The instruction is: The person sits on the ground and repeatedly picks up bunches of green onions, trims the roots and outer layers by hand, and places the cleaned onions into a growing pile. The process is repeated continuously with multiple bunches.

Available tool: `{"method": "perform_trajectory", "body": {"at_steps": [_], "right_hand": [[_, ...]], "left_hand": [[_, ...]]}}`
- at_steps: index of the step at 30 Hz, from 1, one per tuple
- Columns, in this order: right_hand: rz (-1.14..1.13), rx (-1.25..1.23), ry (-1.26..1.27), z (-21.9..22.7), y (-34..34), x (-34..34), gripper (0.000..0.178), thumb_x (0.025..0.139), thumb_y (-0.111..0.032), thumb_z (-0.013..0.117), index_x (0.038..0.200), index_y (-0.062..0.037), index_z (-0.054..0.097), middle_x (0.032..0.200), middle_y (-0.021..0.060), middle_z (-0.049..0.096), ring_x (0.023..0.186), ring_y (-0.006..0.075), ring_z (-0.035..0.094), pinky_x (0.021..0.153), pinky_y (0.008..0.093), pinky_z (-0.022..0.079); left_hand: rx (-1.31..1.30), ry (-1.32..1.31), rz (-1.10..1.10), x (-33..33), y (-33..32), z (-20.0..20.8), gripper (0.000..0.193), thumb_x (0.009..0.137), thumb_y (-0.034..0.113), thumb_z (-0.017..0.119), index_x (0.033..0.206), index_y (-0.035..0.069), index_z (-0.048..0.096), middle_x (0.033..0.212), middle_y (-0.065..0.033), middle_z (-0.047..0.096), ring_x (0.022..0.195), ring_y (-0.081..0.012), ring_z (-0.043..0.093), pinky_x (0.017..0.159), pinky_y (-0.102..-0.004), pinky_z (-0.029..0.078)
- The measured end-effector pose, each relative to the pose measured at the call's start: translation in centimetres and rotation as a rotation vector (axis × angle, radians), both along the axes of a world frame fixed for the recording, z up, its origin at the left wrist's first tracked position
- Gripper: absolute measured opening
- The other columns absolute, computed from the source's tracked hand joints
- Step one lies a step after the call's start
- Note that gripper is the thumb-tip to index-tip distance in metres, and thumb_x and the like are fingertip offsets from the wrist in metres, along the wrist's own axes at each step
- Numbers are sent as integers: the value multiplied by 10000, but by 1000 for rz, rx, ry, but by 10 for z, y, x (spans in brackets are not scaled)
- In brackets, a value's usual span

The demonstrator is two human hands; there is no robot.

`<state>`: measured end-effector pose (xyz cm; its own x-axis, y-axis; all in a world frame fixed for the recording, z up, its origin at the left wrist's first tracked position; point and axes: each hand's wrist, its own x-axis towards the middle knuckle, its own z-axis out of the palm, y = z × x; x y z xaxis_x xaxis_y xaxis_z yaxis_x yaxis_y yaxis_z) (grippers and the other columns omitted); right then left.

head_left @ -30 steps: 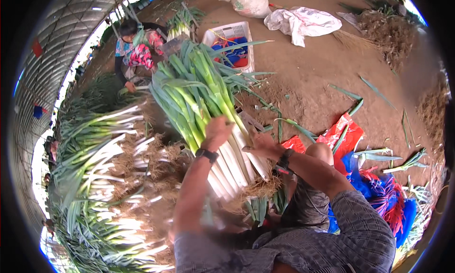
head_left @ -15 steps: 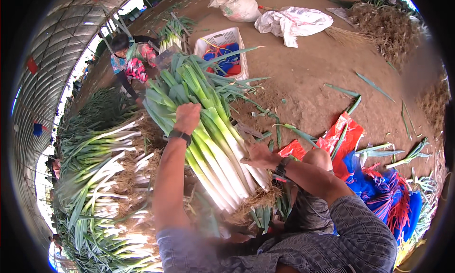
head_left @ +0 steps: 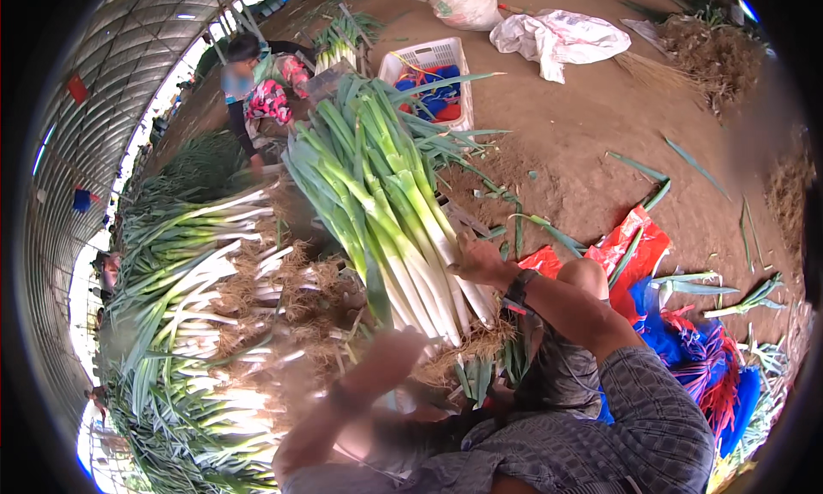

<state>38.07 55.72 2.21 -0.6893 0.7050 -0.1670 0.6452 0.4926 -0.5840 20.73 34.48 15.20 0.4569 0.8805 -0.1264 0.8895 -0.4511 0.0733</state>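
Observation:
A thick bundle of leeks [head_left: 403,202] lies slanted in front of me, its green leaves pointing away and its white stalks and roots toward me. My right hand [head_left: 478,258] grips the bundle's right side at the white stalks, its fingers partly hidden. My left hand [head_left: 393,361] is low by the root end, left of the bundle, and smeared by motion. Whether it holds anything does not show. One long green leaf hangs down the bundle's left side, just above that hand.
Rows of loose leeks [head_left: 197,297] cover the ground at left. A person [head_left: 261,91] crouches beyond them. Behind the bundle stands a white crate [head_left: 467,87] with blue and red stuff inside. Red plastic [head_left: 630,245] and blue-and-red strips [head_left: 694,357] lie at right, white sacks [head_left: 557,39] farther back.
My left hand has let go of the leaves and dropped toward me, down to the root end. My right hand stays at the stalks. The whole view has shifted slightly.

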Motion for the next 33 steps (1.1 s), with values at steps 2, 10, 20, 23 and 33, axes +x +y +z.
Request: {"method": "perform_trajectory", "body": {"at_steps": [2, 10, 20, 23, 33], "right_hand": [[-74, 62, 28, -14, 4, 2, 575, 884, -413, 691, 1214, 23, 515, 954, 256, 701, 894, 435, 695, 773, 540, 560], [-4, 229, 114, -19, -6, -3, 524, 878, -399, 700, 1231, -27, 592, 899, 218, 710, 876, 422, 699, 756, 531, 560], [51, 190, 96, -10, -9, -18, 492, 883, -348, 705, 1244, -34, 590, 950, 237, 708, 900, 407, 699, 779, 527, 548], [18, 195, 148, 0, -5, -15, 465, 903, -396, 695, 1153, -13, 610, 878, 237, 703, 858, 411, 701, 742, 523, 552], [132, 217, 75, 3, -30, -45, 590, 860, -525, 734, 989, 44, 652, 929, 254, 693, 868, 405, 699, 796, 494, 564]], "left_hand": [[110, -231, 120, 4, -5, 48, 144, 877, 67, 640, 1004, 67, 709, 828, -86, 657, 655, -219, 646, 540, -380, 528], [322, -401, 749, -45, -100, 128, 154, 938, 4, 597, 1049, -50, 688, 771, -97, 574, 672, -193, 528, 595, -347, 428], [-330, -490, 1601, -227, -394, -99, 233, 911, 203, 651, 881, -20, 712, 743, -70, 676, 624, -189, 649, 592, -378, 532], [-335, -599, 1745, -196, -402, -170, 246, 926, 221, 646, 904, -17, 705, 751, -71, 678, 618, -184, 645, 571, -360, 521], [41, -938, 1764, -160, -356, -233, 292, 977, 280, 630, 982, -7, 682, 777, -73, 683, 597, -165, 631, 502, -301, 483]]}}
